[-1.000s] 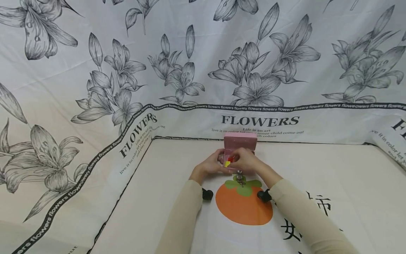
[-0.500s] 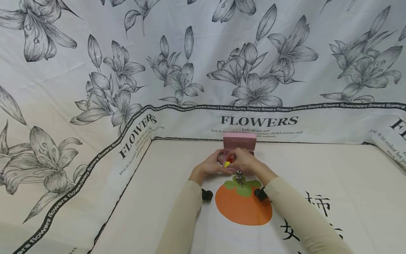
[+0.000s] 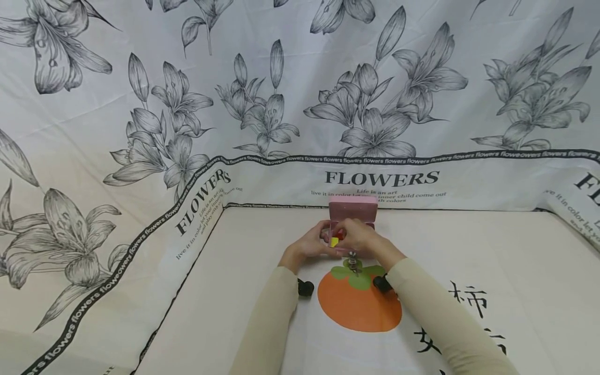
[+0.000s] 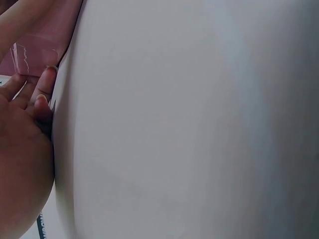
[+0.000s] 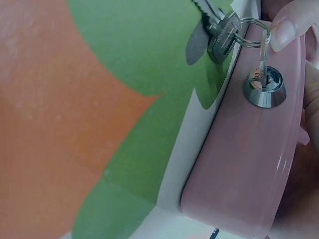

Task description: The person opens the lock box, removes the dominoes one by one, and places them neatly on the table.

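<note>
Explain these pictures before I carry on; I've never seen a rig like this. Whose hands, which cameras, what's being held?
There is no machine: a person works with two bare hands. The widest picture comes from the head, looking forward and down; the other two come from the left and right wrists.

On the white cloth, printed with an orange fruit, sits a pink box with its lid raised. A key sits in its front lock, with another key on the ring.

The left hand holds the box's left side. The right hand reaches inside, fingertips by yellow and red bits; its exact grip is hidden.
</note>
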Demonstrator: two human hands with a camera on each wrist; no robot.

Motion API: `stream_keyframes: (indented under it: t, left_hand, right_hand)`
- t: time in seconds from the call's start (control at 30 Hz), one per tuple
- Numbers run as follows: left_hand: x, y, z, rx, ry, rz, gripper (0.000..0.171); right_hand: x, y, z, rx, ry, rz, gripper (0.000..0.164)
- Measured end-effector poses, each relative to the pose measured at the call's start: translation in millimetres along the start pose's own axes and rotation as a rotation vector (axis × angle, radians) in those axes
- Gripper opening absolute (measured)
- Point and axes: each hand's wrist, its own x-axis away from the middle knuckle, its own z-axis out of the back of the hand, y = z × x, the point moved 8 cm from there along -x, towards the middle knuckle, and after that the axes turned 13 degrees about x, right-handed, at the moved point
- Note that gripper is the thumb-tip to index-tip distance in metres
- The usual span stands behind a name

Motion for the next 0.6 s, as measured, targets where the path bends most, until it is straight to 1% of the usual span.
stream_keyframes:
  t: [0.1, 0.23, 0.47, 0.6]
  left_hand:
    - [-0.1, -0.5, 0.1, -0.003, -0.002, 0.01, 0.096]
    - [0.0, -1.2, 0.2, -0.006, -0.003, 0.017, 0.098]
    - [-1.0, 0.1, -0.8, 0.052, -0.005, -0.003, 0.093]
    - [-1.4, -0.6, -1.1, 0.047, -0.002, -0.009, 0.092]
  right_hand:
    - [-0.7, -1.0, 0.5, 0.009, -0.003, 0.007, 0.03]
    - [-1.0, -1.9, -0.1, 0.01, -0.002, 0.027, 0.028]
    - [-2.6, -5.4, -0.9, 0.004, 0.014, 0.085, 0.024]
    - [-3.1, -4.8, -1.5, -0.013, 0.022, 0.103, 0.023]
